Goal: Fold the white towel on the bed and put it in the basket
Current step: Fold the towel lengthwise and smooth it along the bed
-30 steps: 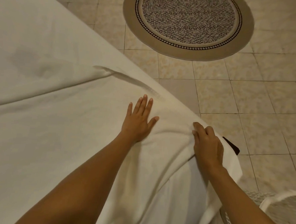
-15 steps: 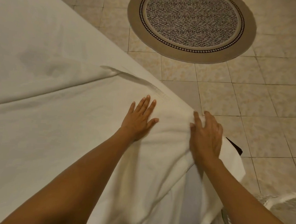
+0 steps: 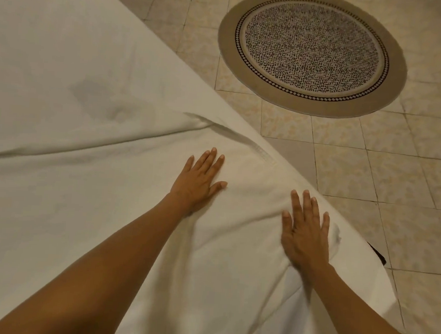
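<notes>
While spread across the bed [image 3: 53,53], white towel [image 3: 109,198] lying flat; left hand [image 3: 196,181] pressed palm-down, fingers straight, gripping nothing. Right hand [image 3: 304,230] likewise flat near the edge; round rug [image 3: 311,53] beyond.

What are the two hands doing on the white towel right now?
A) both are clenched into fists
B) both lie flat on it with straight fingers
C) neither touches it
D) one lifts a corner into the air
B: the left hand and right hand both rest palm-down with fingers straight on the white towel.
</notes>
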A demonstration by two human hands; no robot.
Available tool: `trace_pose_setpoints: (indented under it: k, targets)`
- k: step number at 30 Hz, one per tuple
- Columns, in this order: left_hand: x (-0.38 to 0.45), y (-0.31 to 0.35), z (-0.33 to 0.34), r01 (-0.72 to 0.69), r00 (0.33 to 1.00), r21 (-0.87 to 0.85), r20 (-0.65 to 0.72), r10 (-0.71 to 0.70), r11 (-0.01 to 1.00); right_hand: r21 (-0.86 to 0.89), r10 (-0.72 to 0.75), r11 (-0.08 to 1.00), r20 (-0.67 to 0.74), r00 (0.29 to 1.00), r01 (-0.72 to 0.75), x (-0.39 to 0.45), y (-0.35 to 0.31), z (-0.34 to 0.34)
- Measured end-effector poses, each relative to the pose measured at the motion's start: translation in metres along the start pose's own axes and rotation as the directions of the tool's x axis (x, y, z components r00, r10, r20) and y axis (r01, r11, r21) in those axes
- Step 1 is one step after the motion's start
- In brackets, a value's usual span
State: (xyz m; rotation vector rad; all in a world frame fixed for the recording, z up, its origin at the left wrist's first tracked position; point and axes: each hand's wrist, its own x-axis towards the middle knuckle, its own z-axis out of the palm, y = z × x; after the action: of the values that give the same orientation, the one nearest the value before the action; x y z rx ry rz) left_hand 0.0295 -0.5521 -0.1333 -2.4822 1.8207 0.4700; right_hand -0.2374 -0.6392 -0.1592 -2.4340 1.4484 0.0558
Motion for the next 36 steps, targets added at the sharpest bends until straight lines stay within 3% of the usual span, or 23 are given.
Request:
trace_pose_setpoints:
  k: [4,10,14,19,22,24,28,30,34,36]
  targets:
    - [-0.006,-0.052,-0.015,0.113,0.992,0.014,-0.063,-0.112,0.993,0.055,0.011,0.998,-0.051,0.999,-0.009,0.016,-0.027,-0.012]
    - [-0.018,-0.143,-0.040,0.335,0.937,0.023,-0.110,-0.331,0.942,0.226,-0.231,0.943,-0.093,0.969,0.246,0.097,-0.148,-0.031]
    - [-0.024,-0.189,-0.051,0.461,0.884,-0.010,-0.085,-0.461,0.887,0.234,-0.359,0.904,-0.036,0.933,0.357,0.159,-0.223,-0.028]
    - [-0.015,-0.228,-0.054,0.590,0.802,-0.132,-0.015,-0.597,0.796,0.303,-0.411,0.878,0.078,0.908,0.371,0.211,-0.286,-0.011]
    - [-0.010,-0.236,-0.048,0.599,0.800,-0.162,0.082,-0.594,0.785,0.253,-0.417,0.895,0.180,0.891,0.367,0.221,-0.310,0.006]
    - [-0.005,-0.236,-0.042,0.600,0.798,-0.193,0.075,-0.598,0.776,0.139,-0.421,0.906,0.191,0.887,0.400,0.217,-0.316,0.021]
    - [0.005,-0.231,-0.041,0.541,0.795,-0.351,-0.083,-0.601,0.764,0.135,-0.441,0.884,-0.071,0.895,0.447,0.206,-0.316,0.034]
    - [0.009,-0.229,-0.051,0.488,0.800,-0.415,-0.139,-0.583,0.768,0.174,-0.439,0.876,-0.098,0.893,0.450,0.206,-0.322,0.029]
    - [0.020,-0.226,-0.073,0.432,0.793,-0.591,-0.112,-0.599,0.682,0.291,-0.406,0.877,0.026,0.913,0.382,0.210,-0.331,0.018]
    - [0.025,-0.227,-0.077,0.460,0.780,-0.576,-0.100,-0.617,0.675,0.320,-0.388,0.889,0.148,0.910,0.327,0.214,-0.332,0.011]
